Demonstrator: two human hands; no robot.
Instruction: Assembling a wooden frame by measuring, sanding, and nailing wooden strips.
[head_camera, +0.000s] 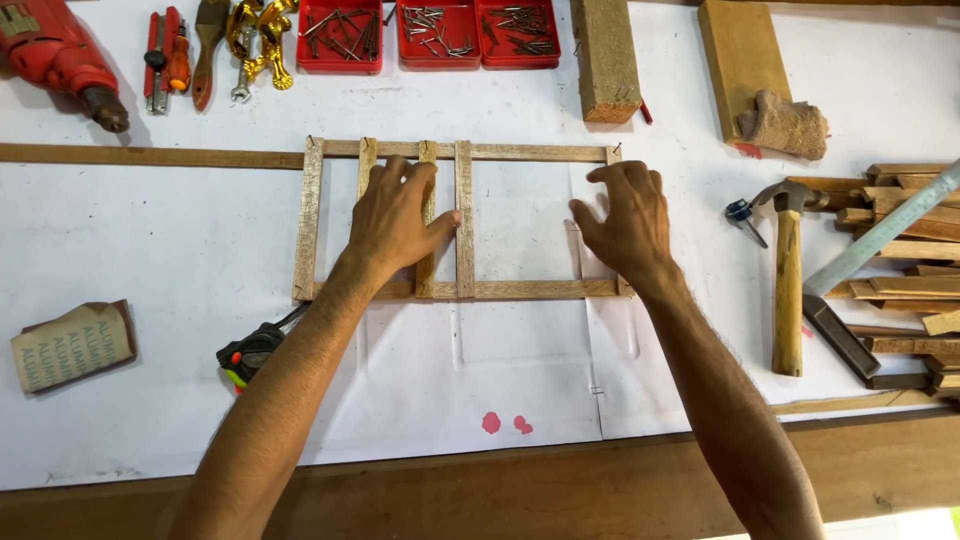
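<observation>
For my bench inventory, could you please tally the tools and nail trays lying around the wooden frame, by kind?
Red nail trays: 3
Red drill: 1
Hammer: 1
Tape measure: 1
Sandpaper block: 1
Total: 7
Both hands, left hand and right hand, rest flat on the wooden frame.

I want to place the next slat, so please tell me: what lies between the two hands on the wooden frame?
In the head view, one upright wooden slat of the rectangular wooden frame lies between the left hand and the right hand; beyond it, only white paper.
</observation>
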